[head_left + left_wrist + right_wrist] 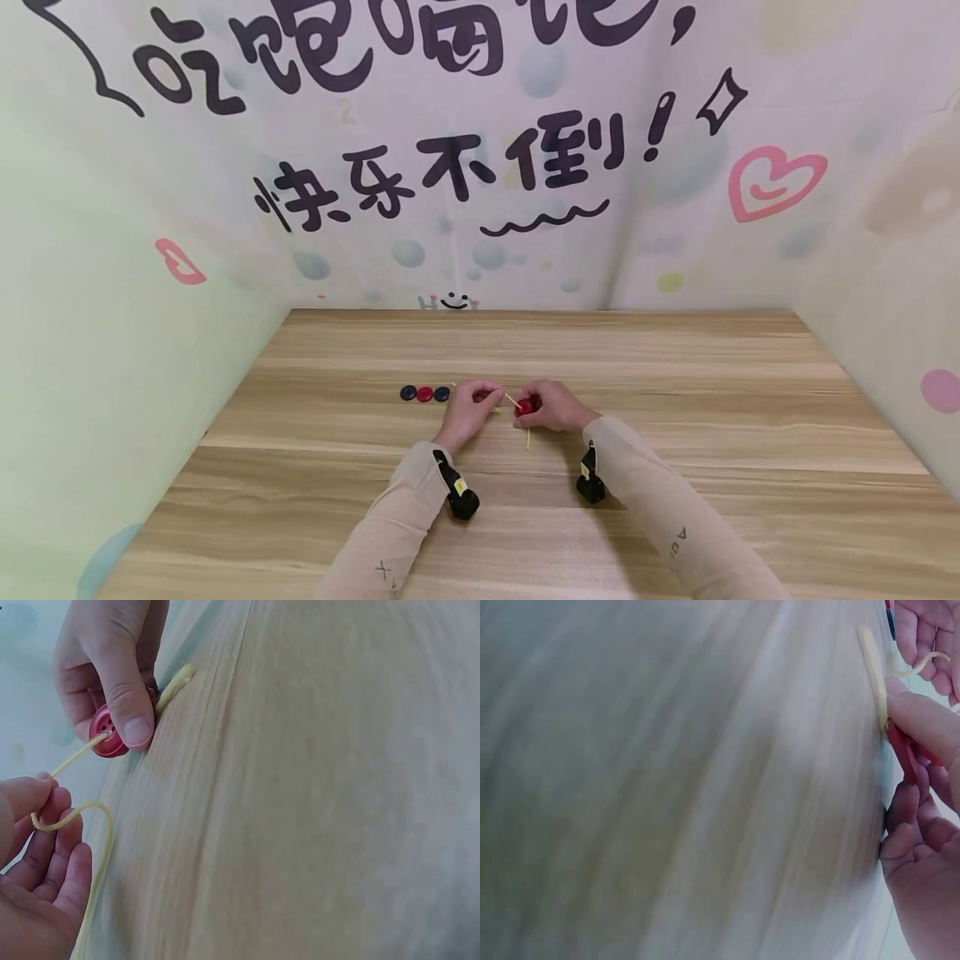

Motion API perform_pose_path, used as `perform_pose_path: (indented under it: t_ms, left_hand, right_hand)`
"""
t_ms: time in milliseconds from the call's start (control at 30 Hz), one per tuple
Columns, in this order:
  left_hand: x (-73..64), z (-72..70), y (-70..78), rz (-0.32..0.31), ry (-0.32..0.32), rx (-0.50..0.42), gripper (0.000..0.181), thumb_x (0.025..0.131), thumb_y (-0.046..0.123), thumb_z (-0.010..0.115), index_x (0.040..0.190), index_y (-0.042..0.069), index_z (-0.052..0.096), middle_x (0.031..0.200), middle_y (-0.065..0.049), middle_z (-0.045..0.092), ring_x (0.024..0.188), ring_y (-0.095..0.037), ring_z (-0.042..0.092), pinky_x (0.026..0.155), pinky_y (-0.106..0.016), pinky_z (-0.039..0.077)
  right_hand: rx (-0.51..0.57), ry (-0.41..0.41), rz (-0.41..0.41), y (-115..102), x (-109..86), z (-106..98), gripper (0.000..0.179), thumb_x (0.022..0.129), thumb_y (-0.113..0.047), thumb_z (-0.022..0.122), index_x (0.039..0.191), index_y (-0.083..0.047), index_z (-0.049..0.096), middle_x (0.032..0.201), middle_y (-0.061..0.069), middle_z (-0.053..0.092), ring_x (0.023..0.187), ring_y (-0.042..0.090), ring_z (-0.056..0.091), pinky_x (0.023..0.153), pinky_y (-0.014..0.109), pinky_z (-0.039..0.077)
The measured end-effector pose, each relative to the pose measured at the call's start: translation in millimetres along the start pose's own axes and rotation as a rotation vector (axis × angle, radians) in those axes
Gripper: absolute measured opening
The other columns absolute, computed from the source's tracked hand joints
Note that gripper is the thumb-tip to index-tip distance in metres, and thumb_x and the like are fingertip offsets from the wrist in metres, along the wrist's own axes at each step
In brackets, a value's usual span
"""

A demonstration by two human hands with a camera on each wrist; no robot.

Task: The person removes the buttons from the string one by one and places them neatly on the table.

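My right hand (555, 407) pinches a red button (112, 746) between thumb and fingers, just above the table. A yellow string (107, 840) passes through one of the button's holes. Between thumb and forefinger my left hand (45, 877) pinches this string, to the left of the button. The stretch between the hands looks straight, and the rest loops down beside the left fingers. A short string end sticks out behind the button toward the wood, also visible in the right wrist view. Fingers cover part of the button.
Left of my left hand, a dark button (408, 392), a red button (425, 394) and another dark button (442, 394) lie in a row on the wooden table (337, 500). A printed backdrop (450, 242) stands along the table's far edge.
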State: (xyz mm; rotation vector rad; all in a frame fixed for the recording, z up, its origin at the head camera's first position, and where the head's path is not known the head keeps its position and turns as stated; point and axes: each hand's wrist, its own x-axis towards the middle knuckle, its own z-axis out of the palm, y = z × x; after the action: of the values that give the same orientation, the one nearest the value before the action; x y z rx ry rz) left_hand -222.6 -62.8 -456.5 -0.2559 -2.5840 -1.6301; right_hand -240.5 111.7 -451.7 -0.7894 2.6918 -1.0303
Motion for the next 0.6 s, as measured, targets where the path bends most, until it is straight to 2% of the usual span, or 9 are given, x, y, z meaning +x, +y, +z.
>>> perform_pose_path:
  t_ms: [400,600]
  left_hand:
    - [0.7,1.2,-0.7,-0.004,-0.001,-0.007,0.016,0.084,0.015,0.061,0.087,0.001,0.067,0.082,-0.006,0.064,0.071,-0.01,0.054,0.067,-0.024,0.045]
    - [0.0,1.2,-1.3,0.009,0.009,0.004,0.016,0.083,0.015,0.061,0.087,0.001,0.067,0.082,-0.006,0.064,0.071,-0.01,0.054,0.067,-0.023,0.045]
  right_hand:
    - [0.073,-0.017,-0.036,0.9,-5.0,-3.9,0.017,0.072,-0.016,0.073,0.075,-0.007,0.059,0.07,-0.003,0.052,0.066,0.009,0.043,0.057,0.021,0.037]
    - [0.069,-0.05,-0.078,0.9,-7.0,-6.8,0.015,0.071,-0.008,0.073,0.079,-0.004,0.061,0.074,-0.001,0.055,0.069,0.009,0.045,0.06,0.021,0.039]
